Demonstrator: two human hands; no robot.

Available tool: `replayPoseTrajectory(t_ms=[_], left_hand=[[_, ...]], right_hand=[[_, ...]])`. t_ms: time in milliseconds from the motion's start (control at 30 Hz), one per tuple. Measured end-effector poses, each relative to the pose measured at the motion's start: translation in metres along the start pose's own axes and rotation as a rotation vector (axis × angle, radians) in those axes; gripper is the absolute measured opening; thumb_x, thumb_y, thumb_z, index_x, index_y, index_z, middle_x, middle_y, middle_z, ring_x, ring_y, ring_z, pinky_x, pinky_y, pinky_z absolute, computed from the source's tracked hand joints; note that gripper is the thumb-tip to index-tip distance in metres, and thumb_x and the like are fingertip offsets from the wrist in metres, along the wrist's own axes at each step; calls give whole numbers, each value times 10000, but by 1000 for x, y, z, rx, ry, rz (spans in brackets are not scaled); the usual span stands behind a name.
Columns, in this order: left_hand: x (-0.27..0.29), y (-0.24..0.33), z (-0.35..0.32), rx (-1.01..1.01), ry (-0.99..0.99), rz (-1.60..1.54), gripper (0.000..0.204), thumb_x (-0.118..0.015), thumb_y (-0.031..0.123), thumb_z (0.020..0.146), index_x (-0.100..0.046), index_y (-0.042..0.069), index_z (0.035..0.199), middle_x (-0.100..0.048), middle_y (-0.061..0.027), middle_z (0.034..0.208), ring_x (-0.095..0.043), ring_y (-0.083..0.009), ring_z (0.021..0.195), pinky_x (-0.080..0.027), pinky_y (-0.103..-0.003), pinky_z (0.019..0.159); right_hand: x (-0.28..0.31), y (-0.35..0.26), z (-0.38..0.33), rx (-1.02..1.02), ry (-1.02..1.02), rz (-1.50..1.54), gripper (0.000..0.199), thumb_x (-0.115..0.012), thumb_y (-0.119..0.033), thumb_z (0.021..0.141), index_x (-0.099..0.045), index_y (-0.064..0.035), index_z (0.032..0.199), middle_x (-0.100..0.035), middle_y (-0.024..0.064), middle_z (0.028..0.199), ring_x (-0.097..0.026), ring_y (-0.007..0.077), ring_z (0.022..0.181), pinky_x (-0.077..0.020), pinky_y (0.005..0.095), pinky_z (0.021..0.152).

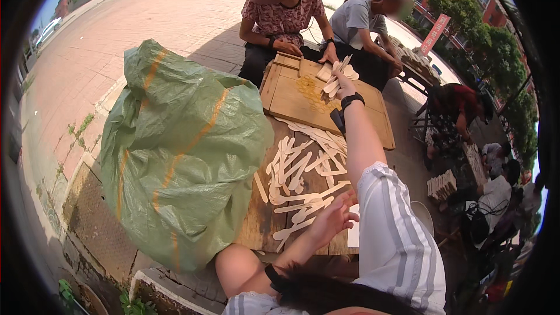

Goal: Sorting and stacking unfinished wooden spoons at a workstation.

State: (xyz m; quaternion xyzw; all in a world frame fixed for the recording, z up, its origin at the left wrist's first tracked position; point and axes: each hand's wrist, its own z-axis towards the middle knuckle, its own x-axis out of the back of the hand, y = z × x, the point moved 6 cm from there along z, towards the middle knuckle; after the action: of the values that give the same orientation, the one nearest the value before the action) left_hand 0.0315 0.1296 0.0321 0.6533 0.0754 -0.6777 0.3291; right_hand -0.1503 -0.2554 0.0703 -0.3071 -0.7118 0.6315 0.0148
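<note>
Your right arm reaches far out in front of you, almost straight. It has a black band on the wrist. Your right hand [341,81] is closed up at the far end. Your left arm is bent and stays low and near you. Your left hand [332,217] is open, fingers spread out loosely.

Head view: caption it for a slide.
Right hand holds wooden spoons over a wooden tray; left hand touches spoons on the table.
</note>
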Motion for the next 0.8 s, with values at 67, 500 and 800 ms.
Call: replayPoseTrajectory(t_ms=[67,500,800], left_hand=[[-5,-2,-1,-1,-77,-39,578,-397,408,950,-238,104,1415,-338,-46,1410,-468,-178,1122,-380,-313,916],[-9,30,-3,-104,-182,-277,539,-253,407,991,-254,73,1415,-368,-94,1418,-344,-208,1313,-259,-397,1079],[-22,7,-12,-5,-221,-180,577,-306,417,981,-210,74,1436,-345,-83,1425,-331,-208,1313,-223,-401,1092]], right_hand=[[2,21,11,-46,-30,-42,302,-655,-93,792,-540,-89,1071,-568,75,885,-583,260,757,-526,443,661],[-21,63,-13,-73,29,-78,306,-661,-57,773,-490,-64,1027,-569,76,869,-612,269,770,-540,450,671],[18,71,4,68,30,-297,220,-636,-70,795,-514,-51,977,-576,66,813,-600,211,693,-532,378,623]])
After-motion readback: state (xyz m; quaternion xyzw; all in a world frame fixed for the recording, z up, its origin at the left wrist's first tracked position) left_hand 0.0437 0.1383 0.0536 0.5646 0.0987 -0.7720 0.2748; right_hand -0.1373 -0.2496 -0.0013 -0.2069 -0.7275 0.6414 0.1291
